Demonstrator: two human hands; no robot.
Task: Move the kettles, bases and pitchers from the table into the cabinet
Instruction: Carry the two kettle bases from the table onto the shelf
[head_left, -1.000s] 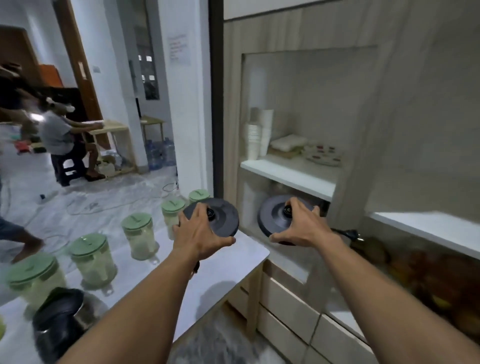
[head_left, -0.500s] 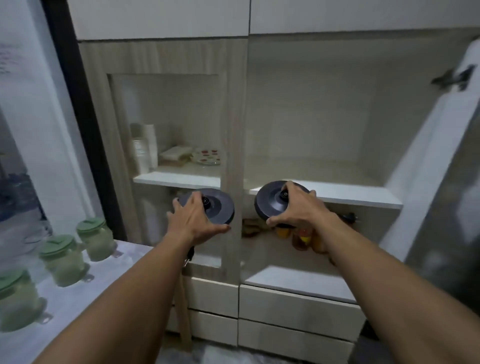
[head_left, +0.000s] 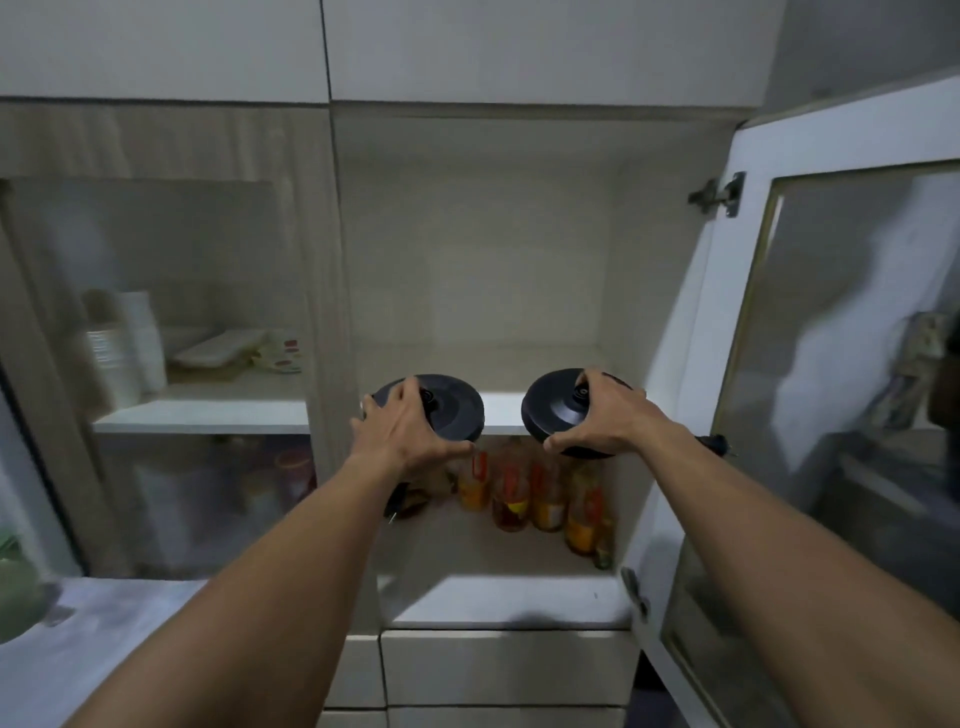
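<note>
I hold two round dark grey kettle bases in front of the open cabinet. My left hand (head_left: 408, 434) grips the left kettle base (head_left: 457, 410) by its near rim, tilted toward me. My right hand (head_left: 605, 418) grips the right kettle base (head_left: 550, 408) the same way. Both bases hover at the front edge of the white middle shelf (head_left: 501, 413), whose surface behind them is bare. A dark cord end hangs below my left wrist. A green-lidded pitcher (head_left: 15, 587) shows partly at the far left, above the white table (head_left: 104, 649).
Several bottles of orange and amber liquid (head_left: 530, 493) stand on the lower shelf. The glass cabinet door (head_left: 831, 364) stands open on the right. Behind the shut left glass door (head_left: 171, 364) are stacked cups and plates. White drawers (head_left: 509, 670) lie below.
My view has swung right from the table to face the open cabinet. Both hands have carried the bases up to the middle shelf's front edge.
</note>
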